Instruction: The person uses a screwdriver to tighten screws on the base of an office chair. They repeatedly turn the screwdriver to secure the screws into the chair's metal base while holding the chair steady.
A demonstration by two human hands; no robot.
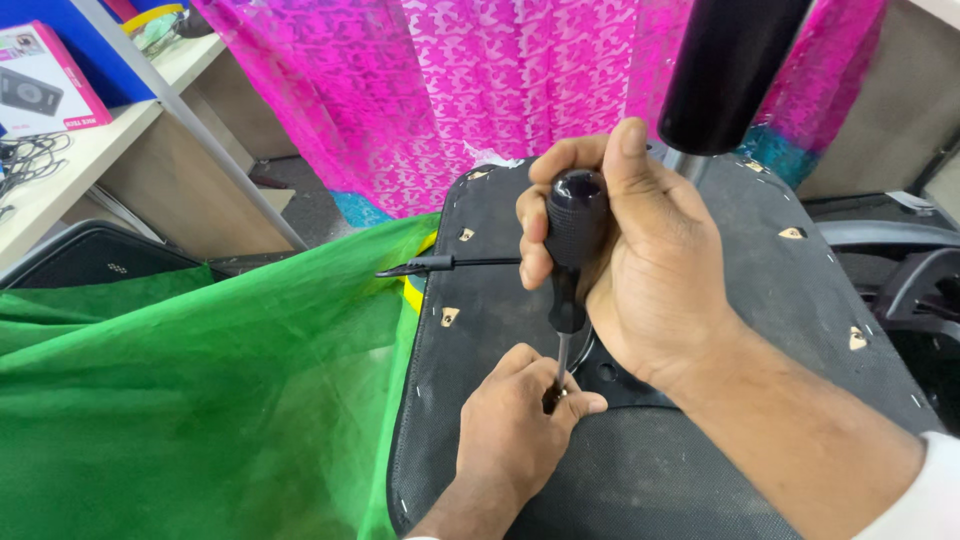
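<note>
The right hand [640, 270] is closed around the black screwdriver [570, 260], which stands almost upright over the chair seat underside [700, 470]. Directly below, the left hand's [515, 430] fingers pinch together at its tip, probably on a screw.

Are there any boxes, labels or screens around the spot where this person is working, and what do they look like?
Box: far left on the pale shelf, flat and rectangular, pink with a white face picturing a dark gadget.
No screens or signs are in view.
</note>
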